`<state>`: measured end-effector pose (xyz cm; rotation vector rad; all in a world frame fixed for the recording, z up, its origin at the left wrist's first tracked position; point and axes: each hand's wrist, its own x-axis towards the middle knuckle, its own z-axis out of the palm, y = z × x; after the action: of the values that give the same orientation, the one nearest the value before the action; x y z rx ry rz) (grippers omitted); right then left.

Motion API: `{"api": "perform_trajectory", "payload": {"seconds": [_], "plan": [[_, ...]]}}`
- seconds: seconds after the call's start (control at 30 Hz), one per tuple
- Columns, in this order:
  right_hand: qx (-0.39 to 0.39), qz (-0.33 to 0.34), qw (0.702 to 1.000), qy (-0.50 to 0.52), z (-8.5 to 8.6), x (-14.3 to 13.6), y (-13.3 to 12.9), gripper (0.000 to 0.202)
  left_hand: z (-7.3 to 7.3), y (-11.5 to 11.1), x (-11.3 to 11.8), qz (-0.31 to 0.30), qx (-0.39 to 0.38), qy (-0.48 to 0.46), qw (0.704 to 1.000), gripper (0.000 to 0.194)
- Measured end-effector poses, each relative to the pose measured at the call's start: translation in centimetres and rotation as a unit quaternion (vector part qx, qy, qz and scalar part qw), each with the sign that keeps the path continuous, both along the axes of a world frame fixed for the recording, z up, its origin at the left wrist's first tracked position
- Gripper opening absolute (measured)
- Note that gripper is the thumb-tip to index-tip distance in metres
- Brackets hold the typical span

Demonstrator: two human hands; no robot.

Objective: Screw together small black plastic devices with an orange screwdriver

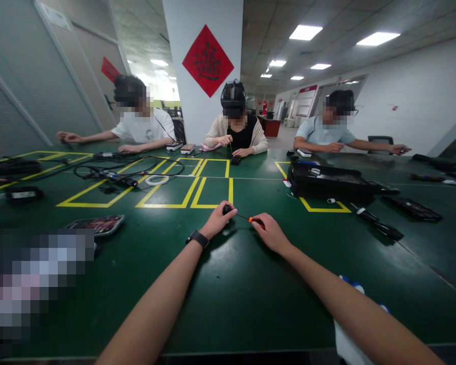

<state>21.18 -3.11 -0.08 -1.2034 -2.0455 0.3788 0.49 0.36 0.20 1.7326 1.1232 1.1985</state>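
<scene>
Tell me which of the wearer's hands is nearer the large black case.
Right. The right hand, gripping a thin-shafted tool, is left of the large black case and nearer the camera; the left hand, holding a small black object, is farther left.

You are in what looks like an office room, with bench work under way. Panel lights sit in the tiled ceiling, a red paper diamond with writing hangs on the white pillar ahead of you, and a reddish desk stands farther back. Your long green table bears yellow tape outlines and black cables, and three people sit across from you.
</scene>
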Motion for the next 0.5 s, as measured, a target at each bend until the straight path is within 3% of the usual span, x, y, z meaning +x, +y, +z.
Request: {"api": "perform_trajectory", "payload": {"seconds": [0.5], "plan": [[-0.03,0.005,0.999,0.04,0.69,-0.33,-0.69,0.02,0.19,-0.14,0.03,-0.045,-0.04,-0.047,0.997,0.033]]}}
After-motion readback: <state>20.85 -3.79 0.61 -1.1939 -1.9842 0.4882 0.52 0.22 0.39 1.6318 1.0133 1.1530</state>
